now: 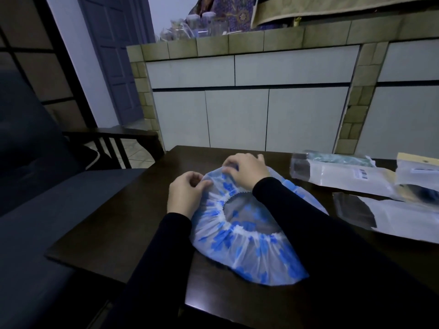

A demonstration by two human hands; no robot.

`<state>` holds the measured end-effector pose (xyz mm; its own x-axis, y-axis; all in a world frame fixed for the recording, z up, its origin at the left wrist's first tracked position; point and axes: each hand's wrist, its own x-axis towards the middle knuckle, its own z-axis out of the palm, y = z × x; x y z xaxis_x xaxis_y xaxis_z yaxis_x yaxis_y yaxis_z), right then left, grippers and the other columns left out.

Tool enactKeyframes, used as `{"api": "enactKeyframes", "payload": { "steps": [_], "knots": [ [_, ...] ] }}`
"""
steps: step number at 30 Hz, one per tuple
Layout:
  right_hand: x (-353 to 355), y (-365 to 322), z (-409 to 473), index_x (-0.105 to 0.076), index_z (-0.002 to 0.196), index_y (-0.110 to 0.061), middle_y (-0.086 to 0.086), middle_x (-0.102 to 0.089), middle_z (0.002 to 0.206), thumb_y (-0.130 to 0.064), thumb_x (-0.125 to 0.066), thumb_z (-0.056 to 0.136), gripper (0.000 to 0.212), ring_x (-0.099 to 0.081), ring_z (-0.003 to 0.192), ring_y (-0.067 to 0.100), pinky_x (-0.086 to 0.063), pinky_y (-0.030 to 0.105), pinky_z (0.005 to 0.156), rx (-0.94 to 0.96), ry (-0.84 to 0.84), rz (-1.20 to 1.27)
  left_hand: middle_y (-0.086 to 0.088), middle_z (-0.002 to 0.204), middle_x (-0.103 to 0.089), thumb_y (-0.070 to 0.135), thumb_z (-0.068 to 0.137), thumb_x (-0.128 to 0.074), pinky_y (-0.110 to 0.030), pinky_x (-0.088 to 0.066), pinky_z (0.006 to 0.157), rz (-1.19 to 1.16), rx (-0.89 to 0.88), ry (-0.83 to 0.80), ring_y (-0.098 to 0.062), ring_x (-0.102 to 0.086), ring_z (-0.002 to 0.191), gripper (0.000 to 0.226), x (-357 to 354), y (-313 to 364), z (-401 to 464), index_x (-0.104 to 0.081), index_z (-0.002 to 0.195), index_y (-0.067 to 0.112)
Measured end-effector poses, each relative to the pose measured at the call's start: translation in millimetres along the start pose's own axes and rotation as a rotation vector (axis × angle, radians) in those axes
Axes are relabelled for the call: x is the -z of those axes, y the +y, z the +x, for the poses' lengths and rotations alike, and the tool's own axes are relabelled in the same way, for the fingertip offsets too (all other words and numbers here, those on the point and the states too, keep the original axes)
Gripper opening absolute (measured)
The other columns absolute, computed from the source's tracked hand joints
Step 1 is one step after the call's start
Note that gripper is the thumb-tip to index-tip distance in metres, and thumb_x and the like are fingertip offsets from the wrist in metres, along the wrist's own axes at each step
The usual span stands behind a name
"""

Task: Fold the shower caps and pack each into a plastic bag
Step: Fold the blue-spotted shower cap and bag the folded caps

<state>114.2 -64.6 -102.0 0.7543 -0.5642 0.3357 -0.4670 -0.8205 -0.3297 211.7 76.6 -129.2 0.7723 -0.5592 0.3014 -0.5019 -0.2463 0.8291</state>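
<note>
Both hands [184, 193] [245, 170] pinch shower cap [237, 248]; labels unreadable.

Two arms in view, both in long black sleeves [308, 224], plain fabric, no visible pattern, logo or cuff trim. Sleeves close-fitting, ending at wrists. Left hand [184, 194] bare, no glove, ring or watch visible. Right hand [247, 168] likewise bare.

One head-worn camera looks forward and down, close over the table [99, 233].
</note>
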Motion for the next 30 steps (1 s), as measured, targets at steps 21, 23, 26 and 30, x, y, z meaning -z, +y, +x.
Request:
{"api": "enactKeyframes", "payload": {
  "steps": [21, 23, 26, 30],
  "knots": [
    [-11, 35, -44, -0.006, 0.151, -0.042, -0.007, 0.001, 0.162, -0.068, -0.019, 0.093, 0.064, 0.003, 0.148, 0.024, -0.007, 0.059, 0.111, -0.222, -0.467, -0.225, 0.010, 0.161, -0.001, 0.091, 0.071, -0.017, -0.060, -0.007, 0.110, 0.828, -0.020, -0.553, -0.023, -0.002, 0.148, 0.097, -32, 14, -11, -0.007, 0.152, 0.037],
    [-6, 35, -45, -0.013, 0.151, -0.040, -0.006, -0.006, 0.161, -0.063, -0.024, 0.096, 0.061, -0.003, 0.148, 0.023, -0.009, 0.057, 0.111, -0.173, -0.418, -0.146, 0.010, 0.161, -0.002, 0.094, 0.067, -0.017, -0.064, -0.007, 0.109, 0.819, -0.001, -0.546, -0.024, -0.002, 0.148, 0.102, -31, 15, -11, -0.008, 0.151, 0.038],
    [11, 34, -53, -0.036, 0.145, -0.032, -0.006, -0.030, 0.155, -0.049, -0.033, 0.100, 0.049, -0.028, 0.142, 0.018, -0.018, 0.049, 0.111, -0.122, -0.156, 0.003, 0.004, 0.161, -0.010, 0.086, 0.077, -0.023, -0.061, -0.011, 0.109, 0.800, -0.021, -0.453, -0.025, -0.010, 0.146, 0.088, -27, 17, -10, -0.022, 0.149, 0.036],
    [30, 32, -78, -0.056, 0.130, -0.026, -0.004, -0.052, 0.138, -0.044, -0.035, 0.099, 0.042, -0.050, 0.122, 0.020, -0.034, 0.040, 0.101, -0.113, 0.017, -0.172, 0.003, 0.158, -0.024, 0.058, 0.092, -0.040, -0.052, -0.020, 0.111, 0.738, -0.207, -0.103, -0.020, -0.024, 0.143, 0.060, -15, 29, -22, -0.039, 0.143, 0.027]
  ]
}}
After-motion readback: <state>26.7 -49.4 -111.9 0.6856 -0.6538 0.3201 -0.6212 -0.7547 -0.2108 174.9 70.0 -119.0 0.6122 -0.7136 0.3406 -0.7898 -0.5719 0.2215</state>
